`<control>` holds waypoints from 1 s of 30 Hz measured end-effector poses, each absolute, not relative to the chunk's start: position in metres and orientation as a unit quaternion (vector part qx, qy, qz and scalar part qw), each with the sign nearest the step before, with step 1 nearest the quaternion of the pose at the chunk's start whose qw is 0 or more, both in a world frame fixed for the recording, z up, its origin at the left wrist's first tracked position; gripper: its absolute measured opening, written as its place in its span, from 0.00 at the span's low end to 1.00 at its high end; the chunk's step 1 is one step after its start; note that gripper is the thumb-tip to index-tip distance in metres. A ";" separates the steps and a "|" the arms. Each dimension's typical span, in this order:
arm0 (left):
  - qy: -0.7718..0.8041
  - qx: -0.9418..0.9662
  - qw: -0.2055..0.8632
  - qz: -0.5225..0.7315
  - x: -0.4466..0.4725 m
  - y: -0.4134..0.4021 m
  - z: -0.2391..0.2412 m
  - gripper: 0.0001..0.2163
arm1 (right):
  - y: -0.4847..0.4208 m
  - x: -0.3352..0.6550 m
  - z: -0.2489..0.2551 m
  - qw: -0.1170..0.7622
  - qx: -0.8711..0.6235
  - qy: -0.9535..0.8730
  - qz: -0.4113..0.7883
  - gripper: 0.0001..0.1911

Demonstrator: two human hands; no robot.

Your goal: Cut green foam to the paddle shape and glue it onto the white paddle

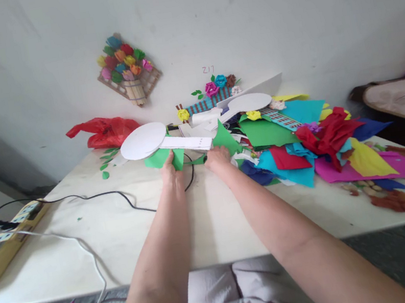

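Observation:
My left hand (170,170) pinches a piece of green paper (157,159), thumb on top. A white guitar-shaped cutout (144,141), a round disc with a long neck, lies over that paper; whether my fingers also grip it is hidden. My right hand (217,158) is closed just to the right, below the neck's end. A small dark part shows at its fingers, too little to name. Between both hands runs a narrow green strip (197,161). Another green paper piece (225,138) stands up behind my right hand.
Coloured paper (289,157) is heaped at the right, near a second white cutout (250,102). A red plastic bag (106,131) sits by the wall. A black cable (97,196) and a power strip (11,240) lie at left. A paper-flower decoration (128,68) hangs above.

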State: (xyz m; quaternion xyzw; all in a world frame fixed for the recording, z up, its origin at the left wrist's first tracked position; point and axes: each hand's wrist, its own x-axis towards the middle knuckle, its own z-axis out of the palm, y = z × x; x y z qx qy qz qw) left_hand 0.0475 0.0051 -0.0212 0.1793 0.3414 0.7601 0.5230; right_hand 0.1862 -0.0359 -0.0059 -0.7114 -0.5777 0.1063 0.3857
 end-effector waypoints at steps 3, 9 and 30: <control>0.325 0.142 0.527 0.772 0.050 -0.001 -0.017 0.09 | -0.034 0.187 -0.007 0.349 -0.715 -0.602 0.070 0.11; 0.293 0.088 0.551 0.777 0.049 -0.005 -0.012 0.08 | -0.040 0.186 0.005 0.168 -0.734 -0.658 -0.002 0.12; 0.262 0.030 0.567 0.781 0.040 -0.005 -0.011 0.14 | -0.037 0.212 0.013 0.210 -0.714 -0.662 0.083 0.18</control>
